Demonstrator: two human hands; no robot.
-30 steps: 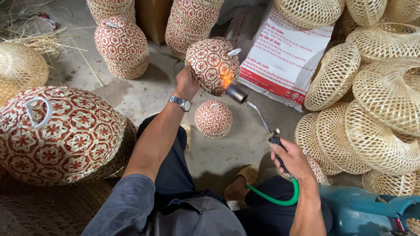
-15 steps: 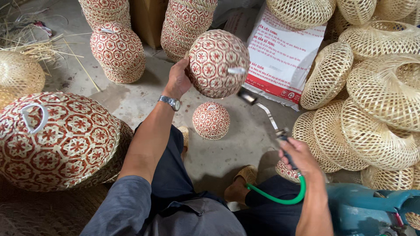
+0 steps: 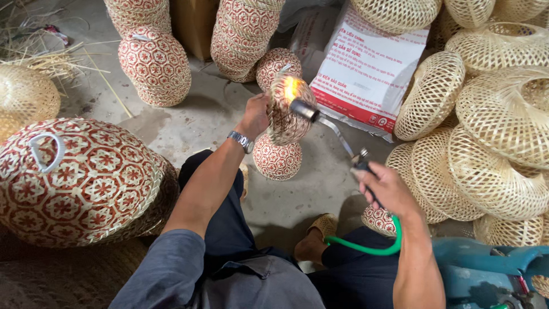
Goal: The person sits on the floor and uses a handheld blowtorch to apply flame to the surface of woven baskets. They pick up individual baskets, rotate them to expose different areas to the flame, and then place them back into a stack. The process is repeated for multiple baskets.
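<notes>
My left hand (image 3: pixel 255 115) grips a small red-and-white woven lampshade (image 3: pixel 284 117), held up edge-on over the concrete floor. My right hand (image 3: pixel 384 189) holds the handle of a gas torch (image 3: pixel 327 123). Its metal nozzle points at the lampshade's upper side, where an orange flame (image 3: pixel 290 87) burns against the weave. A green hose (image 3: pixel 366 247) loops from the torch handle down past my knee. A metal watch sits on my left wrist.
Another small patterned shade (image 3: pixel 277 158) lies on the floor under the held one. A big patterned dome (image 3: pixel 74 177) sits at left, stacks of patterned shades (image 3: pixel 154 63) behind, plain bamboo baskets (image 3: pixel 492 137) at right, a white printed sack (image 3: pixel 366 68), a blue gas cylinder (image 3: pixel 486 274).
My left hand has turned the lampshade from face-on to edge-on and lowered it. The torch nozzle has moved up to it, and the flame burns on the shade again.
</notes>
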